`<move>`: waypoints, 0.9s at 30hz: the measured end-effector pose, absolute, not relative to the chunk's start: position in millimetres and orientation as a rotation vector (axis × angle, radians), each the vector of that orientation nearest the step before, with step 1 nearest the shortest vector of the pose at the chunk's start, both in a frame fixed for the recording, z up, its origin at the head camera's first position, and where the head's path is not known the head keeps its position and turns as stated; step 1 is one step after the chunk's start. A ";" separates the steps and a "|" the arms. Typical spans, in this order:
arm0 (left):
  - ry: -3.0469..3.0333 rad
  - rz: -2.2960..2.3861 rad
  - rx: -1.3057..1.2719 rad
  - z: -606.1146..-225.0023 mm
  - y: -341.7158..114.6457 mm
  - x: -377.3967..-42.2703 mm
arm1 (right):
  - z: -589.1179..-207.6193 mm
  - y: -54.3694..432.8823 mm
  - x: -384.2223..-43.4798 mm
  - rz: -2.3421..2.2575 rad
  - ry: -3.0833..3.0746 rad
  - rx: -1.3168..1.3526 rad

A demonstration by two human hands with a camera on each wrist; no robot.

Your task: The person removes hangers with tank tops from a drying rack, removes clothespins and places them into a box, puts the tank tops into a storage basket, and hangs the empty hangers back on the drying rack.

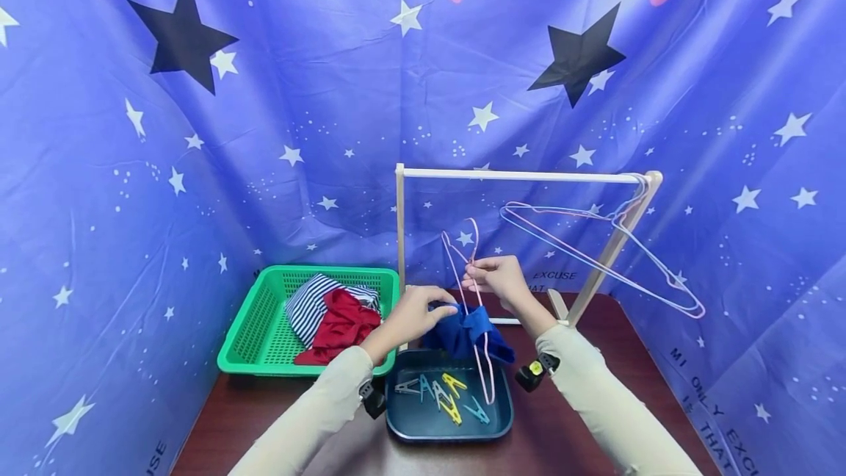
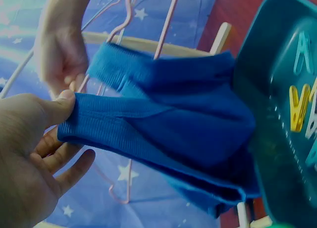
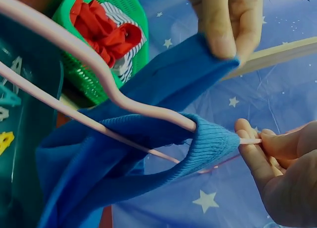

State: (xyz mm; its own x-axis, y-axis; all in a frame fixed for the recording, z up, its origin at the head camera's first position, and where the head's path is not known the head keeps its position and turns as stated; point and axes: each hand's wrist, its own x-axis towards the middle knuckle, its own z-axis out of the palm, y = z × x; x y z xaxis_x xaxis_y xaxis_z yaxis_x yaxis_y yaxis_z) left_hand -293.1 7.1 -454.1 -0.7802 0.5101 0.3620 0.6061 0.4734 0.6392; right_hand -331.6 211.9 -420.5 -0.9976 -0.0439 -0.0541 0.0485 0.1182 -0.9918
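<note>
My left hand (image 1: 418, 312) pinches the ribbed edge of a blue garment (image 2: 203, 109) between thumb and fingers, drawing that edge out to one side. With thumb and fingertips, my right hand (image 1: 500, 278) holds the wire of a pink hanger (image 1: 476, 230) near its hook. In the right wrist view the hanger's wire (image 3: 99, 72) runs through the garment's ribbed opening, and the right fingers (image 3: 252, 159) pinch the wire just beyond the band. The cloth hangs in folds over the back of a dark tray (image 1: 449, 432), its lower part bunched.
Several yellow, blue and grey clothespins (image 1: 452, 410) lie in the tray. On the left, a green basket (image 1: 247, 340) holds red cloth (image 1: 340, 322) and striped cloth (image 1: 307, 307). A rack with a white bar (image 1: 515, 175) stands behind, with pink and blue hangers (image 1: 634, 241) at its right end.
</note>
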 end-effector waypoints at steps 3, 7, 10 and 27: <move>-2.600 -1.205 -0.995 -456.1 15.8 -292.1 | -420.0 207.7 -333.1 -2.045 2.286 0.008; -2.602 -1.263 -0.986 -458.9 24.3 -292.1 | -419.4 203.0 -334.3 -2.066 2.268 0.019; -2.615 -1.318 -0.971 -461.5 28.9 -293.9 | -419.2 200.5 -333.8 -2.069 2.268 0.033; -2.708 -1.423 -0.953 -463.7 34.8 -295.8 | -416.5 200.5 -334.2 -2.128 2.177 0.133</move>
